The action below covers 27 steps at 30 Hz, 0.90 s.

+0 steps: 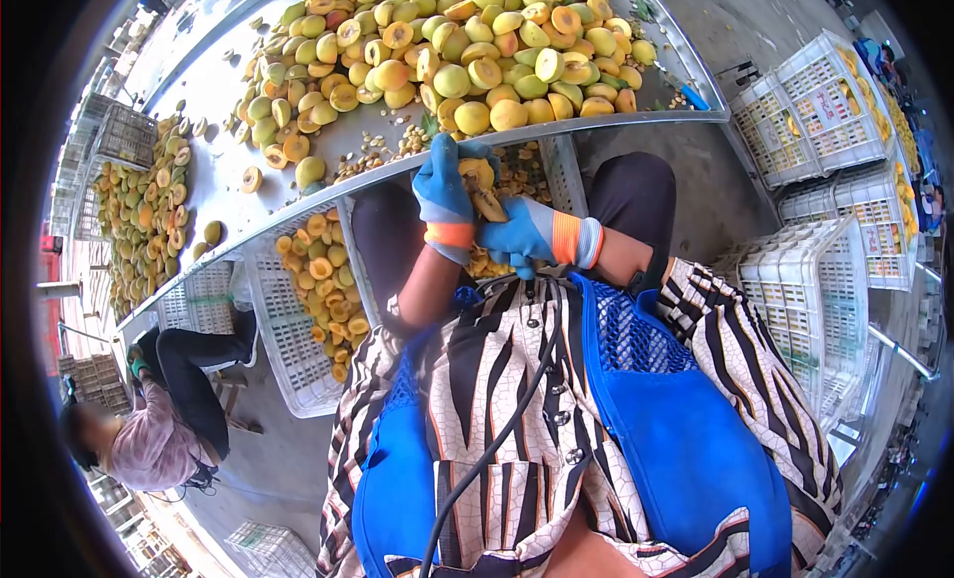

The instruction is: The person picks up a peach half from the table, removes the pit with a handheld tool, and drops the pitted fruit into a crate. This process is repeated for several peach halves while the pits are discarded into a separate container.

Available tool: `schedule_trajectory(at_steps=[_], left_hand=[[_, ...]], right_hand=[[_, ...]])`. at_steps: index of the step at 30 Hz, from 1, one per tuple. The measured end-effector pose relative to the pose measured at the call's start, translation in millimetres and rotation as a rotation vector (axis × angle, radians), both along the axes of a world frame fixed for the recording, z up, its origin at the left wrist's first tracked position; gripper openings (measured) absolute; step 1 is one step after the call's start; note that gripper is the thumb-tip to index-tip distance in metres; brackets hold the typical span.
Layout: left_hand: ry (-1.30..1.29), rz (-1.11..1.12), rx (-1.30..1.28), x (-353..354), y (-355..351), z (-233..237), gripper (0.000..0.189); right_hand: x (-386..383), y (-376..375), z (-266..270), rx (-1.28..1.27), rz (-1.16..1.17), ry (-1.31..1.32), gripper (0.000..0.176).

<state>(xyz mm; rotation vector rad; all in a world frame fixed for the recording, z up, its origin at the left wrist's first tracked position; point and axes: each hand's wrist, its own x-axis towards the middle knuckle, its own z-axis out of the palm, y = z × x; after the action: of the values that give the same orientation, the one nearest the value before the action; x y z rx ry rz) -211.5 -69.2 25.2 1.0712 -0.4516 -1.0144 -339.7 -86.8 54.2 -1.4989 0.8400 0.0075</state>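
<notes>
A cut yellow peach (481, 184) is between my two gloved hands, just past the near edge of the metal table. My left hand (444, 185), in a blue glove with an orange cuff, is closed around its left side. From the right, my right hand (522, 232) is closed against the lower part of the fruit. Its curled fingers hide whether a tool is also in it. The peach's open face shows a darker middle. Directly ahead on the table lies a big heap of halved and whole peaches (452, 71), with loose pits (383, 153) by the rim.
A white crate of peach halves (298, 354) stands left of my legs. More peaches (527, 170) sit below the table edge between my knees. White crates (810, 111) are stacked at right. A blue-handled item (695, 97) lies at the table corner. Another person (164, 429) sits at left.
</notes>
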Motion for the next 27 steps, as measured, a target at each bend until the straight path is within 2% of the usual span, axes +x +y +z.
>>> schedule_trajectory(at_steps=[1,2,4,5,7,9,11,13,15,17,19,20,22,23,25,26,27], left_hand=[[-0.076,0.016,-0.054,-1,1,4,0.048],[-0.074,0.011,-0.052,1,1,7,0.048],[0.074,-0.134,-0.079,6,2,9,0.043],[0.076,-0.133,-0.079,8,3,8,0.043],[0.014,-0.279,-0.119,13,3,3,0.044],[0.001,-0.277,-0.151,18,-3,-11,0.045],[-0.017,-0.271,-0.186,18,-4,-18,0.046],[0.316,-0.261,-0.128,12,-8,-17,0.045],[0.275,-0.223,-0.092,7,-3,-12,0.046],[0.233,-0.190,-0.051,2,-3,-11,0.046],[0.417,-0.165,-0.108,-2,-9,-18,0.046],[0.415,-0.167,-0.105,-4,-8,-18,0.046],[0.359,-0.123,-0.096,-6,-10,-16,0.045],[0.355,-0.117,-0.088,-5,-8,-13,0.045],[0.095,-0.153,-0.081,-4,-4,-7,0.045],[0.036,-0.194,-0.098,-2,-4,-2,0.045],[0.035,-0.195,-0.093,0,-5,-5,0.045]], right_hand=[[0,0,2,0.191,0.012,-0.003,0.021],[0,1,-2,0.166,0.005,-0.042,0.025],[-4,-2,-5,0.154,0.015,-0.037,0.024],[-4,-4,-5,0.135,0.036,-0.036,0.024],[-6,-7,1,0.172,0.071,-0.007,0.022],[-5,-5,-4,0.217,0.104,0.023,0.021],[2,1,-18,-0.089,0.029,-0.015,0.021],[1,-2,-19,-0.171,0.026,-0.002,0.022],[-7,-5,-11,0.217,0.040,-0.051,0.024],[-7,-5,-12,0.214,0.039,0.014,0.024],[-6,-7,-15,-0.042,0.088,0.070,0.025],[-7,-7,-34,-0.039,0.086,0.068,0.025],[-8,-10,-83,-0.906,0.016,-0.261,0.023],[-7,-7,-56,-0.897,0.018,-0.267,0.023],[-12,-5,-10,0.273,0.044,-0.084,0.021],[-15,-7,-13,0.388,0.055,-0.138,0.020],[-14,-9,-14,0.392,0.055,-0.140,0.020]])
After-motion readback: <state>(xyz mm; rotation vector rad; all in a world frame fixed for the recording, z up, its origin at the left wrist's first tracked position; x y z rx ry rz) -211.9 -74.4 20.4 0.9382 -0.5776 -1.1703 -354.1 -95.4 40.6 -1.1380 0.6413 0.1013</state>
